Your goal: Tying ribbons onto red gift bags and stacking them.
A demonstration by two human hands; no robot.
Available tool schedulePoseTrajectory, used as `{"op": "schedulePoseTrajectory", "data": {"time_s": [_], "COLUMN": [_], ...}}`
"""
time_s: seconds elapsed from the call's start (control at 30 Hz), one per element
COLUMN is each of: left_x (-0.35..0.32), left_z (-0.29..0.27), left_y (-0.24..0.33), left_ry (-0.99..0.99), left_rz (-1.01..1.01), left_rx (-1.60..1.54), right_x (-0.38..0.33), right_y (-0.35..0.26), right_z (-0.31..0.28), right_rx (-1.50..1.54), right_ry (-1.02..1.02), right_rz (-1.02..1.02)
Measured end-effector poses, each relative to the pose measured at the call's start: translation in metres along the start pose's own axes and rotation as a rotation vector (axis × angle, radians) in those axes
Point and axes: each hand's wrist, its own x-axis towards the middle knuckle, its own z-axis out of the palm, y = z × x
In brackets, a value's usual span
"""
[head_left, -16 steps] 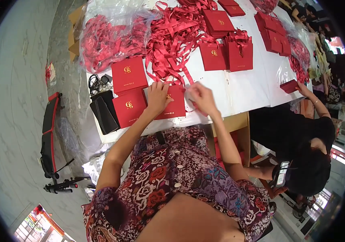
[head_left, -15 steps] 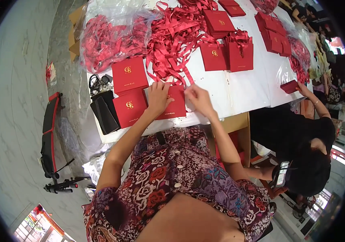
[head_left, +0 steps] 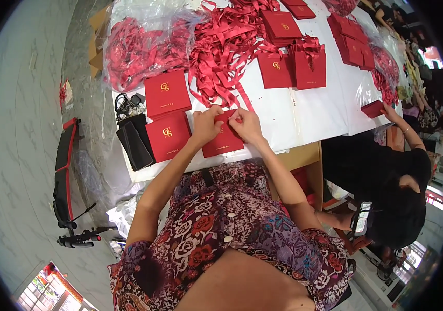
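Flat before me at the table's near edge lies a red paper bag [head_left: 223, 146] with a gold emblem, partly covered by my hands. My left hand [head_left: 207, 126] is closed over its upper left part, fingers curled at the top edge. Pinched together at the upper right of the same bag are the fingers of my right hand [head_left: 246, 126]; what they hold is too small to make out. Just beyond my hands, loose red ribbons [head_left: 221, 67] lie in a tangled heap. To the left are a similar red bag [head_left: 168, 137] and a stack of red bags [head_left: 166, 96].
A clear plastic sack of ribbons [head_left: 138, 52] lies at the far left, with a black pouch [head_left: 135, 145] nearer. More red bags [head_left: 309, 70] stand on the white-covered table [head_left: 330, 116]. At the right, a co-worker in black [head_left: 377, 171] holds a dark red item [head_left: 372, 109].
My right hand has moved left from beside the bag onto its upper right part, close to my left hand. The bag has tilted slightly.
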Motion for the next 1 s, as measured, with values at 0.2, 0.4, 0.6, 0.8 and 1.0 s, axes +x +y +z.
{"op": "schedulePoseTrajectory", "data": {"time_s": [0.2,0.4,0.6,0.8,1.0], "left_x": [-0.004,-0.003,-0.003,-0.006,-0.007], "left_z": [-0.01,-0.027,-0.013,-0.013,-0.007], "left_y": [0.024,0.035,0.016,0.028,0.016], "left_ry": [0.053,0.045,0.034,0.042,-0.081], "left_rz": [0.025,0.068,-0.048,-0.008,-0.246], "left_rx": [0.004,0.159,-0.229,-0.013,-0.62], "right_x": [0.002,-0.009,-0.003,-0.005,-0.005], "right_y": [-0.005,-0.021,-0.008,-0.008,-0.026], "right_z": [-0.007,-0.006,-0.01,-0.004,-0.015], "right_rx": [0.128,-0.113,0.243,0.119,-0.032], "right_ry": [-0.068,0.067,-0.122,0.004,0.0], "right_rz": [0.155,-0.351,0.04,-0.029,-0.38]}}
